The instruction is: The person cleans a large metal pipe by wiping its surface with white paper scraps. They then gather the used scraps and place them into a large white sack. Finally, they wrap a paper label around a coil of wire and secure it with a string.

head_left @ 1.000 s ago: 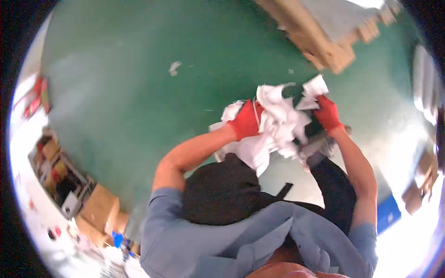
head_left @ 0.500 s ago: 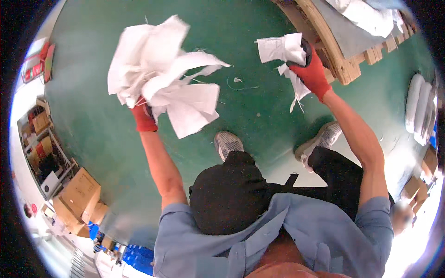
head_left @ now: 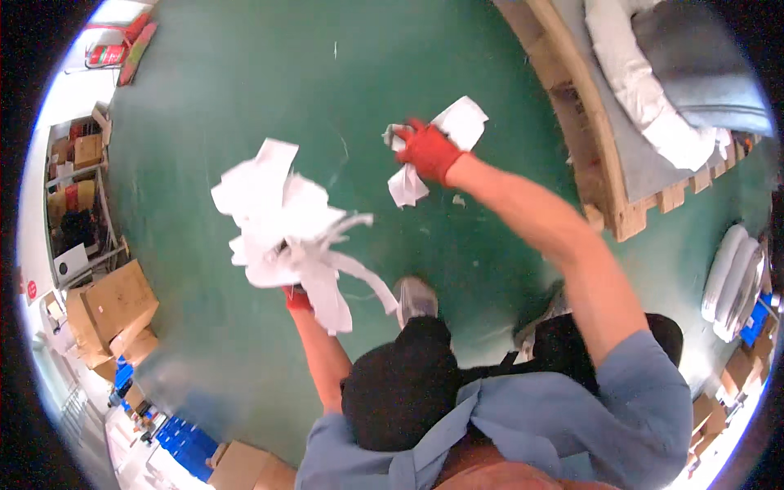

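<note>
A loose bunch of white cloth scraps (head_left: 286,216), with strips and threads hanging from it, is held up by my left hand (head_left: 299,299). The scraps hide most of that hand; only a bit of its red glove shows beneath them. My right hand (head_left: 429,151), also in a red glove, is closed on a smaller set of white cloth pieces (head_left: 462,122). These stick out on both sides of its fingers and below them. The two bunches are apart, both above the green floor (head_left: 245,98).
A wooden pallet (head_left: 584,122) with a grey sheet and white and grey fabric stands at the upper right. White rolls (head_left: 727,282) lie at the right. Cardboard boxes (head_left: 114,306), a shelf (head_left: 82,196) and blue crates (head_left: 186,445) line the left side. Small scraps and threads lie on the floor.
My right hand has moved left with its cloth pieces, toward the larger bunch. My left hand has come lower and nearer my body with the bunch. The whole view has shifted.
</note>
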Demonstrator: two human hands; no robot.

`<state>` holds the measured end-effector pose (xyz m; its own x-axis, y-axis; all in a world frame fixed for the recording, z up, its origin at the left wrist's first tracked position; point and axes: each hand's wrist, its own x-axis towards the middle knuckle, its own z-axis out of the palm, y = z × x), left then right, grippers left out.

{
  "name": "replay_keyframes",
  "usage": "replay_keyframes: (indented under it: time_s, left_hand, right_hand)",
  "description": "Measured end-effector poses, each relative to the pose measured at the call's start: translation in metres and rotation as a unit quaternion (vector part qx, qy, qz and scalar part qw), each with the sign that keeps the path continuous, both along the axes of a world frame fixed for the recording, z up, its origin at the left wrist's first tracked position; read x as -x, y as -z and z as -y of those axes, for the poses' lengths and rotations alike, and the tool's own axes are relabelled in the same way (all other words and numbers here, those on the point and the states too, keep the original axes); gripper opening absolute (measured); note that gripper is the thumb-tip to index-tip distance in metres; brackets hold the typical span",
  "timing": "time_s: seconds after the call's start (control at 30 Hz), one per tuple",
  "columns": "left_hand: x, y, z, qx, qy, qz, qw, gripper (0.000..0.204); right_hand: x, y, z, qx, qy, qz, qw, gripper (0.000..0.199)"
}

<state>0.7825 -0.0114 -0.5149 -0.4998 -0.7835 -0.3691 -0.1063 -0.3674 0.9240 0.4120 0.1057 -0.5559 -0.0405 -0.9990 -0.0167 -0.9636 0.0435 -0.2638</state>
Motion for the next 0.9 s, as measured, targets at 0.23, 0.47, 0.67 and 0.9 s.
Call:
replay_keyframes:
  time_s: [0.23,0.47,0.67,0.9]
  left_hand:
    - [0.019,-0.038,-0.016,-0.099,-0.033,-0.034,0.994,0.04]
    - [0.045,-0.159,0.031,-0.145,-0.064,-0.064,0.985,0.044]
    - [0.099,-0.3,0.026,-0.305,-0.107,-0.083,0.943,0.052]
    - [0.189,-0.539,0.052,-0.036,0.002,-0.079,0.996,0.053]
  right_hand:
    - [-0.006,0.012,-0.069,-0.058,0.187,0.193,0.962,0.027]
    - [-0.024,-0.197,-0.062,0.118,0.563,0.628,0.524,0.042]
    - [-0.045,-0.449,0.006,0.195,0.534,0.472,0.674,0.04]
    - [-0.044,-0.622,0.088,0.192,0.294,0.322,0.879,0.053]
